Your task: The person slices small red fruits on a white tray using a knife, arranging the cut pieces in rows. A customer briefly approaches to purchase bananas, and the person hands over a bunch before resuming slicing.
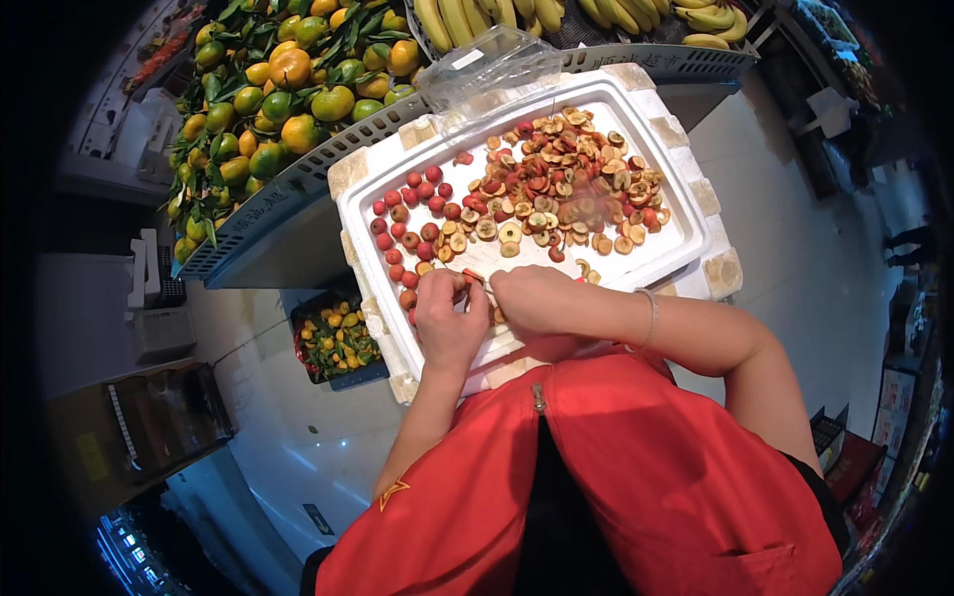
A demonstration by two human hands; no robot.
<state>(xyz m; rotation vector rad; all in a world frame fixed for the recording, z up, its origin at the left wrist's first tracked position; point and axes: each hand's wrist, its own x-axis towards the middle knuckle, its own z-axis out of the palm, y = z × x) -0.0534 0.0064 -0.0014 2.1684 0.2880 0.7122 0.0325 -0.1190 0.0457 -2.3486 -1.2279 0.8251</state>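
My left hand pinches a small red fruit, perhaps a hawthorn, over the near left part of a white foam tray. Close against it on the right, my right hand is closed on a small tool with a thin metal part, probably a knife, which meets the fruit at the fingertips. Whole red fruits lie along the tray's left side. A wide heap of sliced and halved fruit covers the tray's middle and right. My fingers hide most of the tool and the held fruit.
Behind the tray, a clear plastic clamshell box rests at the rim. Green and orange citrus with leaves fills the stand at back left; bananas lie at the back. A dark crate of small citrus stands on the floor at left.
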